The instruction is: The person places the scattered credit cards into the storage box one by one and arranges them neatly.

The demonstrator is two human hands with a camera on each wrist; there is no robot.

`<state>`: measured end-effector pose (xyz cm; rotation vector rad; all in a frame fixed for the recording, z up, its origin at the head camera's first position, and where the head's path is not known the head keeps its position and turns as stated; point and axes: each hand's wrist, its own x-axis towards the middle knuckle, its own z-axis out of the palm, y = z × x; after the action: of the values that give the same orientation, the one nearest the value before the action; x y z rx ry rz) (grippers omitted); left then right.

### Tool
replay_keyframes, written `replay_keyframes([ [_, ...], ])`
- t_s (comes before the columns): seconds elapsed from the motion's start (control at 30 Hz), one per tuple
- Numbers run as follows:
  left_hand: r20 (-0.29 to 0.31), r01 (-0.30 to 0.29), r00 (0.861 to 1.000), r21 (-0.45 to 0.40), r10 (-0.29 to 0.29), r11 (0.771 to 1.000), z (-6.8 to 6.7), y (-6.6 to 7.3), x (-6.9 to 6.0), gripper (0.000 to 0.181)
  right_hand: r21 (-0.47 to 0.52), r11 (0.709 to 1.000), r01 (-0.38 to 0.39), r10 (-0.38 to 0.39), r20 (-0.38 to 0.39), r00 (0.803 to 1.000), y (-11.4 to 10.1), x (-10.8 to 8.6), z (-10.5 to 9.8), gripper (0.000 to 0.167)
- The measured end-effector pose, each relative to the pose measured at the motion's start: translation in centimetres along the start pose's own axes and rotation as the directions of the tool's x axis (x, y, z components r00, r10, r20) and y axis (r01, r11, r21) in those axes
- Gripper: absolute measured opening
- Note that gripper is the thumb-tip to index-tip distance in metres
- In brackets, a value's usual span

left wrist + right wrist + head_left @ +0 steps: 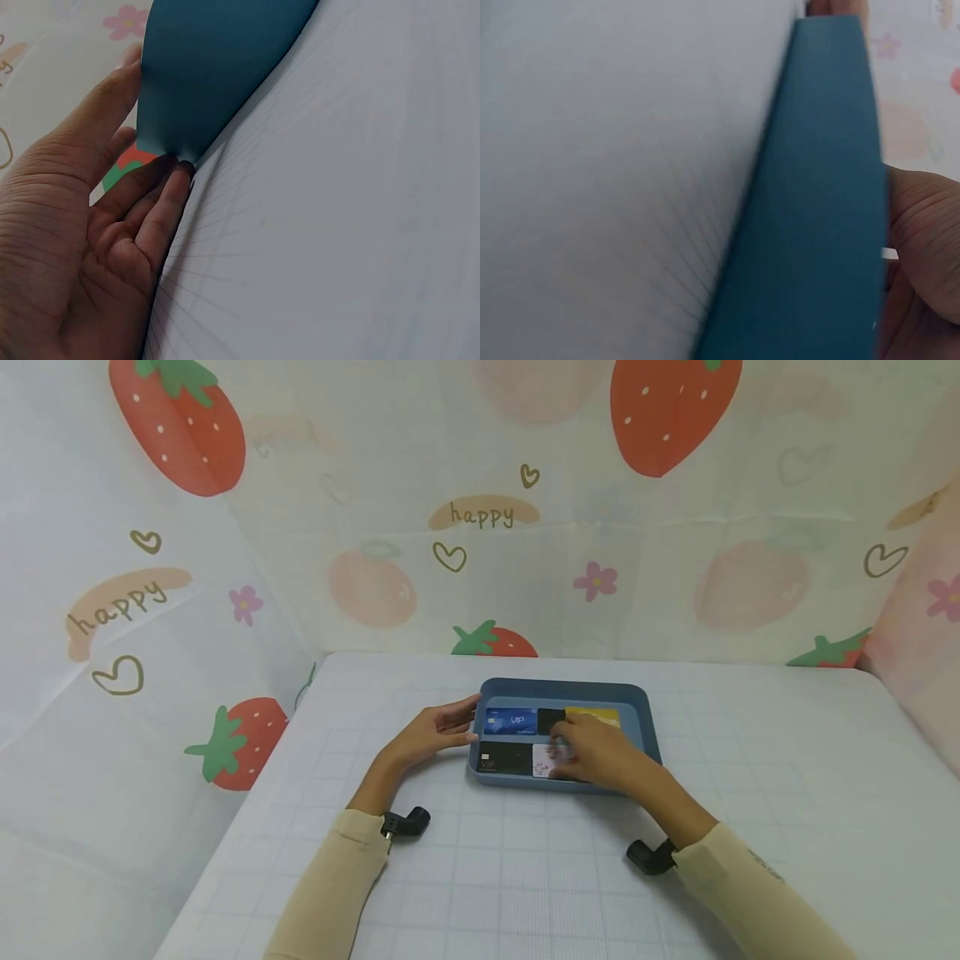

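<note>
A blue-grey rectangular tray (566,689) lies on the table with several cards in it. The back row has a blue VIP card (512,722), a dark card (551,720) and a yellow card (600,717). In front are a black VIP card (505,758) and a pale patterned card (543,760). My left hand (435,731) touches the tray's left end, its fingers against the outer wall (202,75). Over the tray's right half is my right hand (596,750), fingers bent down at the pale card; whether they pinch it is hidden.
The table (510,868) has a white cloth with a faint grid. Behind it and at both sides hang curtains (360,485) printed with strawberries. A black wrist camera (407,822) sits on the left wrist, another black camera (651,857) on the right.
</note>
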<state>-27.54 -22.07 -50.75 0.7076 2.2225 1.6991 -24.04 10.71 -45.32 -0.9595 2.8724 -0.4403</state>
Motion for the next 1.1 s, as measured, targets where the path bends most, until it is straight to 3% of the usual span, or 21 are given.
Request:
replay_keyframes([
  [0.27,0.001,-0.003,1.000,0.001,0.003,1.000,0.0,0.2,0.1,0.071,0.042,0.994,-0.105,0.102,0.066,0.993,1.7,-1.9,-2.8,0.060],
  [0.53,-0.002,0.007,1.000,0.007,-0.007,1.000,-0.1,0.2,-0.1,0.071,0.025,0.997,-0.080,0.076,0.139,0.987,3.3,-3.1,-2.7,0.050],
  [1.1,-0.006,0.008,1.000,-0.007,-0.008,1.000,0.1,0.1,-0.1,0.071,0.003,0.999,-0.034,0.033,0.146,0.989,3.6,-3.5,-2.5,0.034],
])
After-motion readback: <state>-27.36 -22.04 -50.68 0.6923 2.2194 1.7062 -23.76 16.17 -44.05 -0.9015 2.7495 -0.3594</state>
